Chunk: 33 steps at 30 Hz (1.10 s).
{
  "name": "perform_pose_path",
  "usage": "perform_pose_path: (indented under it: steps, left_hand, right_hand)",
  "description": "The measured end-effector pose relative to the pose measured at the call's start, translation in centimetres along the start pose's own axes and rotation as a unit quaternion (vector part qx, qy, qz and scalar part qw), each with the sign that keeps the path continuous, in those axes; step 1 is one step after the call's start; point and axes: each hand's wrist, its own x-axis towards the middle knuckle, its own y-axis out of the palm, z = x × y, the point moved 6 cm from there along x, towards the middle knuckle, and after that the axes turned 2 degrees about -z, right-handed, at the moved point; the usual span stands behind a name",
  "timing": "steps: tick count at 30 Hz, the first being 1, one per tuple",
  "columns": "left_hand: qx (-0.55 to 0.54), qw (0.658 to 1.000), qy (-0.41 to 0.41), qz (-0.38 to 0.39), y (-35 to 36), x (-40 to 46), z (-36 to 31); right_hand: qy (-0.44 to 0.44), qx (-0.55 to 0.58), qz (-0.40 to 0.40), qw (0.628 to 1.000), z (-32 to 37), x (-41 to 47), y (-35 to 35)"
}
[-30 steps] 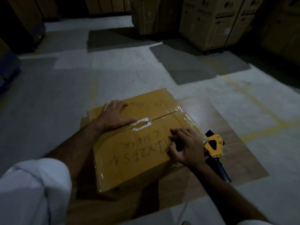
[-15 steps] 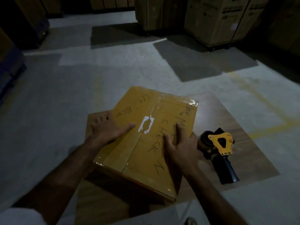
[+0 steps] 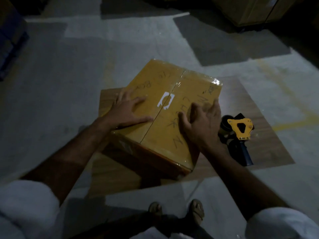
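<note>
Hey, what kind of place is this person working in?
Likely a warehouse packing area: concrete floor with yellow lines, big cartons behind, a tape dispenser beside the taped box.

The cardboard box (image 3: 165, 121) is yellow-brown and shut. It lies flat on a brown sheet (image 3: 241, 94) on the floor (image 3: 69, 100), turned so one corner points near and one points far. Shiny clear tape (image 3: 214, 81) covers its top and glints at the far right corner. A thin seam (image 3: 174, 87) runs down the middle of the top, from far to near. A small white mark (image 3: 166, 102) sits on the seam. Dark hand-written letters (image 3: 174, 130) run along the right half, and more are on the far left part. The near side looks dark brown.
</note>
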Motion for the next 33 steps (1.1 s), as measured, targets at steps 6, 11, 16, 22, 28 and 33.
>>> perform_pose_path:
  steps: [6,11,16,22,28,33]
  left_hand:
    - [-0.11,0.966,0.228,-0.051,1.4,-7.3,-0.2]
    - [-0.079,0.934,0.298,-0.179,1.2,-10.1,-1.4]
    - [0.032,0.902,0.358,-0.237,2.0,-12.1,-1.9]
    - [0.029,0.91,0.335,-0.243,1.9,-12.0,-1.7]
    - [-0.032,0.931,0.285,-0.227,2.4,-12.3,-1.5]
    - [-0.065,0.94,0.266,-0.205,2.6,-12.6,-1.4]
  right_hand:
    - [-0.247,0.107,0.182,0.946,5.1,-5.4,1.4]
    - [-0.303,0.037,0.121,0.945,6.1,-8.3,1.4]
    - [-0.322,0.007,0.008,0.947,7.0,-10.8,1.3]
    - [-0.344,0.049,-0.024,0.937,6.5,-11.6,0.9]
    - [-0.358,0.061,0.0,0.932,6.4,-11.8,1.2]
    - [-0.384,0.054,0.007,0.922,6.8,-12.0,0.7]
